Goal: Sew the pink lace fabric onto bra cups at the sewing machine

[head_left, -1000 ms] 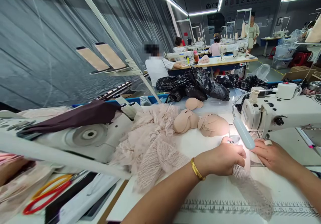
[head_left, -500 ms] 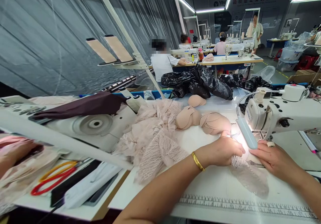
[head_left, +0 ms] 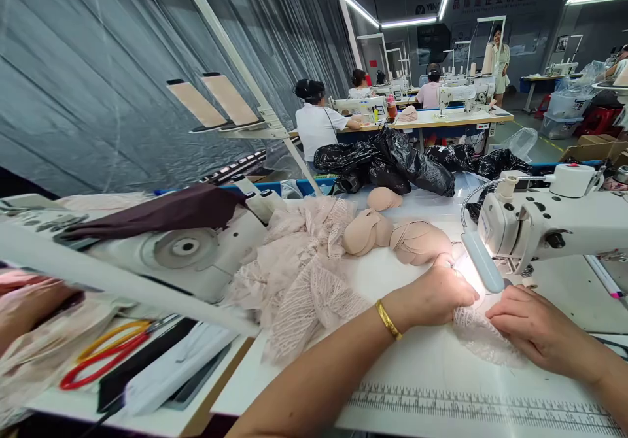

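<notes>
Beside the needle end of a white sewing machine [head_left: 549,225], under its lit lamp [head_left: 482,261], both hands hold a pale pink lace piece [head_left: 485,340]. My left hand [head_left: 441,294], with a gold bangle on the wrist, has its fingers closed on the upper left part of the lace. From the right, my right hand [head_left: 540,323] grips the lace edge between thumb and fingers. The lace hangs flat on the table between them. Beyond my left hand lie beige moulded bra cups [head_left: 422,242] in stacks. The needle itself is hidden behind the lamp.
A heap of lace fabric [head_left: 314,274] lies left of the cups. Black plastic bags [head_left: 412,163] line the back. A slanted thread stand [head_left: 245,65] and red-handled scissors [head_left: 103,359] are at left. A ruler strip [head_left: 481,405] runs along the front. Co-workers sit farther off.
My right hand has shifted slightly down, away from the machine, and its fingers have curled onto the lace. The lace's lower end has drawn up and bunched. My left hand stays nearly in place.
</notes>
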The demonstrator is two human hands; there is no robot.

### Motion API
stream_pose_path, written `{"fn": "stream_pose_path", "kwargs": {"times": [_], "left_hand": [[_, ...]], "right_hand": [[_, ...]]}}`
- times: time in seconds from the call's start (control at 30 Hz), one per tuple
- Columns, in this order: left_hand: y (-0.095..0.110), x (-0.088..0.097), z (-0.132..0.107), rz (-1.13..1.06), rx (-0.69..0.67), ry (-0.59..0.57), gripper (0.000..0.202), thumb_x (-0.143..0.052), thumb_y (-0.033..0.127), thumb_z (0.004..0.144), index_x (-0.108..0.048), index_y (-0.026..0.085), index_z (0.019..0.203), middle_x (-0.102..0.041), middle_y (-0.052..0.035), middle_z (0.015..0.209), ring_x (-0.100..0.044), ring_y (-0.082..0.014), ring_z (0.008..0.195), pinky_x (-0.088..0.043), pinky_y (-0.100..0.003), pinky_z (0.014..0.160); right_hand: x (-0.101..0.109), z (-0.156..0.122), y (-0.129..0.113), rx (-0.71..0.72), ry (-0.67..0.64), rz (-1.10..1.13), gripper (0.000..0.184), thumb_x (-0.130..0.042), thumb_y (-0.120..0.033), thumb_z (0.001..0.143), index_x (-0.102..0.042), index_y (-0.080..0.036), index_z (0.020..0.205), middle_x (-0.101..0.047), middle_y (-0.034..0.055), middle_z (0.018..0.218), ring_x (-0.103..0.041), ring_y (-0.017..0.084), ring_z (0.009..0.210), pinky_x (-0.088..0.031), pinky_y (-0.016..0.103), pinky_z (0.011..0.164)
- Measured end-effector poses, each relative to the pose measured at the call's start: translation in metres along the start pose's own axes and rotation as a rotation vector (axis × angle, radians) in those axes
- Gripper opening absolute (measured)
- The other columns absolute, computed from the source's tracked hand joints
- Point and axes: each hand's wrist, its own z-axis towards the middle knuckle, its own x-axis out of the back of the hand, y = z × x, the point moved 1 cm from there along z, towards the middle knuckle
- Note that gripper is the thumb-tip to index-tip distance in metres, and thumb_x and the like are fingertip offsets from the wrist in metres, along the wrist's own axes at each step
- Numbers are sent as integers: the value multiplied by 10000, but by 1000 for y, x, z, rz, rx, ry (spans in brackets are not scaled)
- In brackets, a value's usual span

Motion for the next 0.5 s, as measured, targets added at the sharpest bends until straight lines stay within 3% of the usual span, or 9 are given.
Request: {"fn": "stream_pose_path", "kwargs": {"times": [0.23,0.37,0.5], "left_hand": [[-6,-15,3,24,18,66,221,-540,-41,651,-533,174,700,-627,21,728,-500,-156,729,-265,-424,833],[-5,-18,6,91,-3,98,222,-556,-38,714,-565,182,739,-649,-12,782,-523,-185,780,-283,-424,830],[-2,-19,8,124,-22,114,218,-553,-34,766,-557,178,718,-633,-24,786,-517,-190,770,-307,-414,801]], "right_hand": [[-4,-6,10,-70,47,-71,290,-447,-160,1047,-694,-282,1139,-755,53,1088,-655,217,915,-513,377,832],[-7,-10,17,-133,86,-117,317,-451,-184,1039,-695,-315,1194,-768,45,1037,-687,225,865,-537,402,861],[-9,-12,21,-186,77,-131,305,-444,-166,1021,-679,-319,1142,-756,29,958,-674,228,799,-533,386,776]]}}
